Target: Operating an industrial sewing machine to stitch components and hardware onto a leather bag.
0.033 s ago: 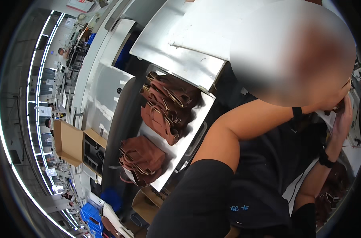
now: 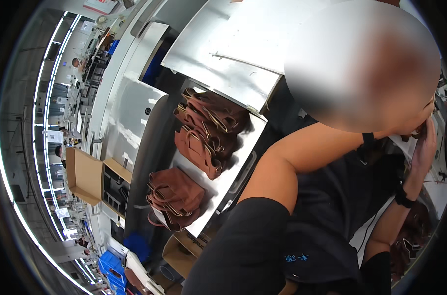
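Observation:
My left forearm crosses to the upper right, a dark band on its wrist. A blurred patch covers much of my left hand (image 2: 400, 124), so its fingers are unclear. Just beside it, my right hand (image 2: 422, 147) is raised with fingers together against a small brownish item I cannot make out. Left of my arms, brown leather handbags (image 2: 204, 147) with brass-coloured zips lie heaped on a white board (image 2: 240, 167). Another brown handbag group (image 2: 174, 196), handles upward, sits at the nearer end of that board.
A pale work surface (image 2: 223, 39) is above the bags. Leftward are an open cardboard box (image 2: 83, 174), blue crates (image 2: 110, 268) and another carton (image 2: 177, 255). More brown items (image 2: 410, 231) lie past my right arm. Distant people (image 2: 76, 66) sit along rows of benches.

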Available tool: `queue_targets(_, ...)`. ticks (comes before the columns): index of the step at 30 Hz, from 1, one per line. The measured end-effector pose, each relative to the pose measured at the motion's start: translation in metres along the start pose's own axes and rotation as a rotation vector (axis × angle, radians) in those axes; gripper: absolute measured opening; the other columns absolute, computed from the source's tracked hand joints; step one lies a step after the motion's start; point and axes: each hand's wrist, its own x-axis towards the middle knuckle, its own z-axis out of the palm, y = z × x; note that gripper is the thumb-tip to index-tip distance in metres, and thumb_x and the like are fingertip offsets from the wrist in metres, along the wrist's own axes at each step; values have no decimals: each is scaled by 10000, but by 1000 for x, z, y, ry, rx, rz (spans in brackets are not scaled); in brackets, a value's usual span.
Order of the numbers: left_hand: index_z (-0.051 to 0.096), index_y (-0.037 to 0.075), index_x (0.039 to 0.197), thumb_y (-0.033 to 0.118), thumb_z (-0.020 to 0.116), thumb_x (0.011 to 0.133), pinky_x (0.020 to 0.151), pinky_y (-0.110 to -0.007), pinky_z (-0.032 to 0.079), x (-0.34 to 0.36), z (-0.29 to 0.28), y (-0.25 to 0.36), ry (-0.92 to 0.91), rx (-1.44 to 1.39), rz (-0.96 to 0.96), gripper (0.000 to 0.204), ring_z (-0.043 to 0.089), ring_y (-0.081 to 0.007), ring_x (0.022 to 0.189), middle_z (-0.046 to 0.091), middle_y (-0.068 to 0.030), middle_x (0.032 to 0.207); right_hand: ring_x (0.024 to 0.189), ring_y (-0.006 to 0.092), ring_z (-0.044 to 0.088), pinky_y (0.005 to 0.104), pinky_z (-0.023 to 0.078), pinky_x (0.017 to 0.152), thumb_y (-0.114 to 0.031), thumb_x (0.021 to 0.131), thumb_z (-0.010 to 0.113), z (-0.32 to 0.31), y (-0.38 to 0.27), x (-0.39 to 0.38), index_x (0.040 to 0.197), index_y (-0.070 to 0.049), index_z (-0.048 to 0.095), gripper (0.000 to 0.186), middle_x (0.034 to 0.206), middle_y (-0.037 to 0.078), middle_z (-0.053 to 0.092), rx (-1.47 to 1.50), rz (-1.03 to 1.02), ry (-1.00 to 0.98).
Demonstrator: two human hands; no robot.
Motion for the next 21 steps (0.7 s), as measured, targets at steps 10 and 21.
queue_targets(10,666,106,913,146,715,741,784,-424,533,1,-13,18,160,-386,-43,184,665,-305,902,669,-50,924,964,89,622,282,505,860,-280,1108,590,38,-15,-35,1191,-49,752,294,1065,6,712,-25,-110,155)
queue_targets(21,782,29,998,-87,813,802,803,-365,581,-2,-17,13,-121,-229,-8,230,711,-271,919,751,-95,1024,732,72,571,245,461,658,-330,1109,583,63,-44,-48,856,-36,671,398,783,-19,605,-65,-16,94)
